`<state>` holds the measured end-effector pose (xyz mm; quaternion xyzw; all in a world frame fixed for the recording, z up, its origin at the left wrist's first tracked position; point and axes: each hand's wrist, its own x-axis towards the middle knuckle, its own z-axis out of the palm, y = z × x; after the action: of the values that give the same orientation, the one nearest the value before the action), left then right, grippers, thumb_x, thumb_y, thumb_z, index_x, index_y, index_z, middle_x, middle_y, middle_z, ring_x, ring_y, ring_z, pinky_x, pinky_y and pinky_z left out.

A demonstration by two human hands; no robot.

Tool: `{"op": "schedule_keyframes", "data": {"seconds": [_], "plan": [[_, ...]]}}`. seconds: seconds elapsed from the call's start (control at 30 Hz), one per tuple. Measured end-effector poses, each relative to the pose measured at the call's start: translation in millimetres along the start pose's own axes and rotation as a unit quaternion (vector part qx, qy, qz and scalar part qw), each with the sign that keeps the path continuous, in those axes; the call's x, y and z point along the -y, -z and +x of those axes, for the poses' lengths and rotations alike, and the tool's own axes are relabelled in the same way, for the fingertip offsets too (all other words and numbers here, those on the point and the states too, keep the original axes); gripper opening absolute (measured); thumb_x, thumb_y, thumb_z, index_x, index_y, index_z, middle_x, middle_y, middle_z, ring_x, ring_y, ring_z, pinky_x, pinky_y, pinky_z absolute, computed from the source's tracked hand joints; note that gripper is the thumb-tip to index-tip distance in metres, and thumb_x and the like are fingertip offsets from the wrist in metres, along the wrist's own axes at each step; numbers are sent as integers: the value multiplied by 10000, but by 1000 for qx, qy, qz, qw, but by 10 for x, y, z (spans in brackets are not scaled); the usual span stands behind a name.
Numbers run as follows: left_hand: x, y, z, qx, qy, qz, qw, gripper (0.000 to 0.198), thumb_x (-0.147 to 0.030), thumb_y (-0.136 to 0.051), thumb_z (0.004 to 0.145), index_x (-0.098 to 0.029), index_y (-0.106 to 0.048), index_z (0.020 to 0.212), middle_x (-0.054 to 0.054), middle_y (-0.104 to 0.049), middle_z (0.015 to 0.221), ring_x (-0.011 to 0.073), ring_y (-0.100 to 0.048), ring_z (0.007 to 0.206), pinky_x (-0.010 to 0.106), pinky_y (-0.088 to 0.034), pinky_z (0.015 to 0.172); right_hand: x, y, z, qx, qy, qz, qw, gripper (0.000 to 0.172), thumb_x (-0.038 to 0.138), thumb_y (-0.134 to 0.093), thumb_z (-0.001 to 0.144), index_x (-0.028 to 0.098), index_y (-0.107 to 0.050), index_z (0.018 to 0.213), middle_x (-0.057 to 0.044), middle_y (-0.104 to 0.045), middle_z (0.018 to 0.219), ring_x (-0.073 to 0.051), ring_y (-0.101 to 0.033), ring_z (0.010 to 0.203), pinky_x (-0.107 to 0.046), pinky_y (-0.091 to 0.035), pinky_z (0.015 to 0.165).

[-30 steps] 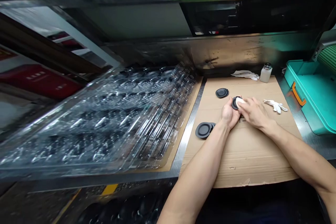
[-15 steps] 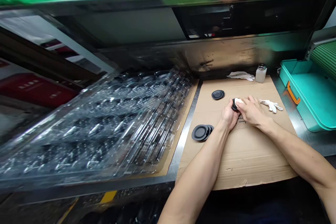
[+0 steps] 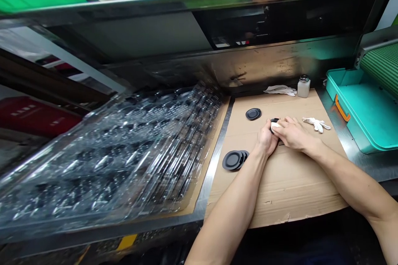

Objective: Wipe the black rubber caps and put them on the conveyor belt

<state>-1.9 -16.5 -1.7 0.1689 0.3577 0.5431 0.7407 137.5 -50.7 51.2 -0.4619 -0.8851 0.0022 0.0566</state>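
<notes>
My left hand grips a round black disc-shaped part above the cardboard sheet. Pressed against that disc is a small white cloth, pinched in the fingers of my right hand. My fingers and the cloth cover much of the disc. To the left on the cardboard lies a short overlapping row of black discs, close to my left forearm. Farther back rest more black discs, one partly over another.
Clear plastic trays with dark parts fill the left side. A white glove lies right of my hands, another white cloth item behind. Beside it stands a pump bottle. A teal bin with an orange handle sits at right.
The whole view has shifted slightly, so things appear a little farther left. My right hand and the white cloth have moved slightly over the black disc; both hands keep their hold.
</notes>
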Motion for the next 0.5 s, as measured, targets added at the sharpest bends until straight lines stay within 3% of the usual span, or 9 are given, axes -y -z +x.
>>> {"op": "schedule_keyframes", "data": {"seconds": [0.07,0.2,0.33,0.4,0.5], "plan": [[-1,-8,-12,7,12,-5,1000,472,-362,-324,1121,-101,-689,975,140,-763,959,202,-743,943,327,-590,920,-15,-4,-2,14,21,11,1000,305,279,-401,1097,234,-697,1158,-101,-694,1277,-285,-536,1126,-404,-412,931],[20,-24,-13,-10,-7,-5,1000,408,-303,-360,1119,-107,-676,952,94,-752,880,150,-712,776,280,-594,812,-27,-35,-5,-18,-33,-23,999,331,289,-397,1094,210,-694,1216,-142,-699,1238,-308,-539,1098,-429,-408,905],[21,-26,2,-26,-8,-8,1000,387,-300,-374,1113,-95,-682,999,115,-763,917,163,-723,813,279,-596,800,-27,-37,16,-8,-26,-15,1000,334,291,-409,1090,209,-687,1257,-139,-690,1274,-310,-533,1134,-421,-402,915],[-9,-23,-1,-37,-9,-8,999,385,-312,-367,1112,-89,-676,1055,147,-773,987,188,-743,876,308,-603,827,-92,-24,9,5,-83,-28,996,336,284,-415,1082,186,-715,1195,-168,-699,1234,-328,-531,1143,-434,-392,926],[-78,-11,-18,-36,-4,0,999,427,-369,-336,1114,-97,-665,1094,183,-771,1095,221,-760,936,341,-610,833,-236,-25,-21,-23,-172,-44,984,392,305,-364,1092,170,-726,1157,-193,-700,1201,-346,-519,1164,-446,-380,934]]}}
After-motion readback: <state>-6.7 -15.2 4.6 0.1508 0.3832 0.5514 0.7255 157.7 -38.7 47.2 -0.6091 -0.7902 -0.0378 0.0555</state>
